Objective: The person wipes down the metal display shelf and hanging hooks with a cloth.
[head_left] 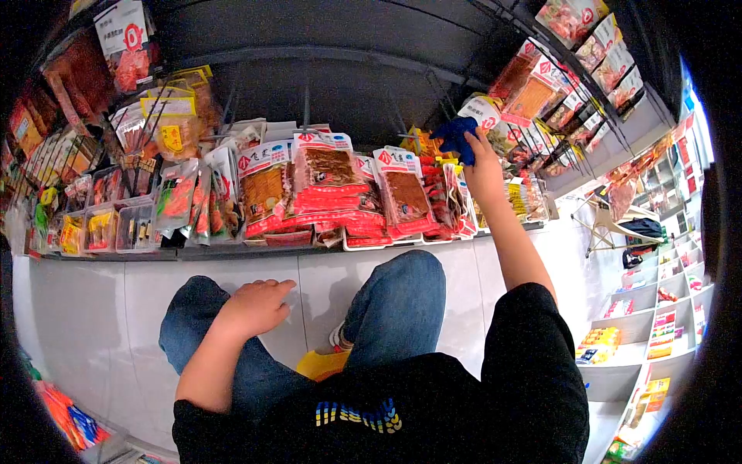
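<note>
My right hand [481, 164] reaches forward to the shelf and grips a dark blue cloth [457, 138]. The cloth is bunched against the black back panel, above yellow and red packets. My left hand [259, 307] lies palm down by my left knee with nothing in it, its fingers loosely stretched out. Between the two hands, red and white snack packets [325, 170] are piled on the low shelf. One upright packet with a brown filling [406, 189] leans just left of the cloth.
Metal hooks with hanging packets [533, 89] stick out at upper right, close to my right hand. More bags [178, 124] hang at left above small plastic boxes [135, 226]. A folding stool [618, 220] and white shelves [630, 321] stand at right. Pale tiles [100, 309] cover the floor.
</note>
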